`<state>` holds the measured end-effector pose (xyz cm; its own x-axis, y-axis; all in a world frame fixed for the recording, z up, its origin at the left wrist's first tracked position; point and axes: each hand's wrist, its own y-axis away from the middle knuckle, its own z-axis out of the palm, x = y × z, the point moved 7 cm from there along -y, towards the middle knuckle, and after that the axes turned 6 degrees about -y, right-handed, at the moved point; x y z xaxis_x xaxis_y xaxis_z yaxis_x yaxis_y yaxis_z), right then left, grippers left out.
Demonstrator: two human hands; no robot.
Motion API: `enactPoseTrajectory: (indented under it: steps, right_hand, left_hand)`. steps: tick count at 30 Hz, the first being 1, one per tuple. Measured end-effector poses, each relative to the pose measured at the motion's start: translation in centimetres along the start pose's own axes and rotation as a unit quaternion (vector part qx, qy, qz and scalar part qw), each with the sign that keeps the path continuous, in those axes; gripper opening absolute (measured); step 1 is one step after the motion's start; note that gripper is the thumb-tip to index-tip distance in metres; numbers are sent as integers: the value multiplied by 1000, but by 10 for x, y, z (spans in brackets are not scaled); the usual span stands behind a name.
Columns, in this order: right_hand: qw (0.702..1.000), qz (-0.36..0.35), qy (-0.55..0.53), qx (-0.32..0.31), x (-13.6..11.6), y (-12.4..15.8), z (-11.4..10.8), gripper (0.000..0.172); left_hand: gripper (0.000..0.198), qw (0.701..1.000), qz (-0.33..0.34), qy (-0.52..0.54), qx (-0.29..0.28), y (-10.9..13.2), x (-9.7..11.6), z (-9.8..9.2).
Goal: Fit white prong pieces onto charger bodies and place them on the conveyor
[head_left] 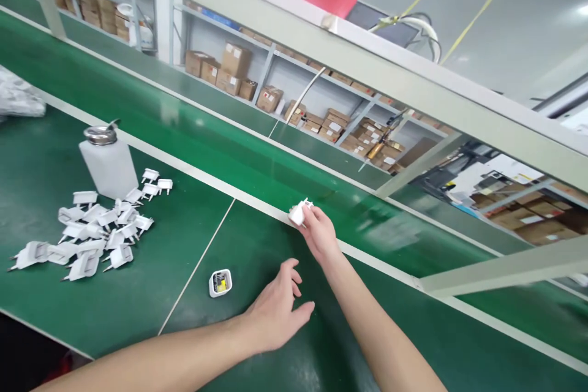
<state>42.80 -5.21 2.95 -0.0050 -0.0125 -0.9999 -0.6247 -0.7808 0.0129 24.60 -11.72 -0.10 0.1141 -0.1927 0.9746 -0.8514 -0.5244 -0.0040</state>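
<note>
In my right hand (320,234) is a small white charger (298,213), pinched between thumb and fingers above the pale edge strip of the green table. My left hand (278,309) hovers over the table with nothing in it, thumb and fingers apart. To its left stands an open white charger housing (220,283), with a yellow part and dark circuitry inside. Farther left lies a heap of white plug covers (98,226) with metal pins. Some of those covers overlap, and a few lie singly at the heap's edge.
Behind the heap stands a white dispenser bottle (110,165) with a metal top. A clear plastic bag (18,95) lies at the far left. A green conveyor belt (257,165) runs beyond the table strip, under a pale metal frame (367,55). Shelves with cardboard boxes (236,60) stand behind.
</note>
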Motion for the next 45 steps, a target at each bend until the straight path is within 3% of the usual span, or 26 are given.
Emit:
enactPoseTrajectory:
  steps: [3, 5, 9, 11, 13, 15, 17, 19, 21, 24, 28, 31, 33, 35, 37, 40, 43, 45]
  right_hand:
    - [996, -48, 56, 50, 2, -60, 19, 32]
    - [989, -74, 103, 71, 2, -84, 29, 34]
    - [970, -115, 197, 79, 4, -99, 34, 34]
    - [958, -141, 236, 80, 1, -94, 27, 33]
    - [942, -178, 269, 94, -8, -85, 12, 36]
    - [921, -222, 298, 114, -23, -72, -12, 45]
    - [903, -255, 327, 112, -33, -61, -37, 54]
    - [892, -263, 355, 91, -34, -54, -61, 50]
    - [888, -252, 377, 73, -25, -51, -80, 52]
    - [879, -241, 405, 73, -13, -51, -93, 49]
    - [870, -234, 422, 102, -16, -58, -101, 37]
    - [874, -225, 417, 109, -23, -50, -108, 32]
    - [881, -228, 403, 95, -23, -26, -106, 34]
    - [891, -247, 379, 49, -21, 14, -92, 40]
    - [893, -279, 346, -72, -15, 63, -63, 37]
    - [846, -355, 346, -197, -12, 132, -26, 25]
    - [814, -369, 347, -283, -7, 164, -8, 33]
    - [820, -345, 345, -297, -5, 165, -10, 44]
  left_hand:
    - [59, 992, 55, -109, -36, 3, 8, 6]
    - [48, 978, 100, -180, -41, 5, 15, 8]
    - [43, 920, 193, -329, -86, 20, 31, 12]
    - [42, 890, 240, -374, -102, 40, 46, 1]
    - [37, 877, 269, -393, -67, 65, 63, -30]
    - [32, 877, 261, -402, 24, 91, 78, -82]
    - [26, 871, 205, -424, 141, 112, 80, -146]
    - [24, 846, 81, -467, 245, 126, 66, -211]
    - [22, 802, -35, -532, 270, 130, 44, -258]
    - [14, 777, -85, -574, 246, 118, 19, -289]
    - [3, 764, -96, -602, 210, 96, 6, -281]
    - [18, 751, -95, -621, 205, 88, 5, -266]
    - [30, 749, -91, -625, 202, 85, 1, -260]
    - [34, 754, -89, -621, 195, 80, -5, -259]
    - [33, 764, -88, -610, 189, 76, -11, -259]
    - [32, 781, -77, -591, 186, 71, -11, -256]
    - [32, 799, -46, -571, 183, 68, 10, -238]
    - [31, 825, -9, -534, 185, 65, 33, -215]
